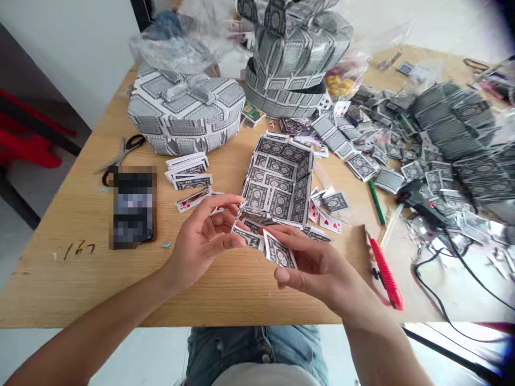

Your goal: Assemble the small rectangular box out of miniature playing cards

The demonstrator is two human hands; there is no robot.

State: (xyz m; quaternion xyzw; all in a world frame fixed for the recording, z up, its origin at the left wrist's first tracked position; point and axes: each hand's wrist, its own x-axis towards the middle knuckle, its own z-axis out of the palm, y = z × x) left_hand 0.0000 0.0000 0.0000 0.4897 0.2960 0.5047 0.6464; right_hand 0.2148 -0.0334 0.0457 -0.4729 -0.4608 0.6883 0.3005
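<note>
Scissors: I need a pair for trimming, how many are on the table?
1. The scissors lie near the table's left edge, just left of the low card-covered box. More may be hidden under the card piles at right.

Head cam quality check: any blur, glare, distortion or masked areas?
Head view: wide-angle bending at the edges of the light wooden table; the far-right pile of grey-backed playing cards is smeared and soft; the dark phone-shaped object is pixelated; both hands, left hand and right hand, and the folded grey-backed card are fairly sharp; lighting is even and diffuse, with soft shadows.
</note>
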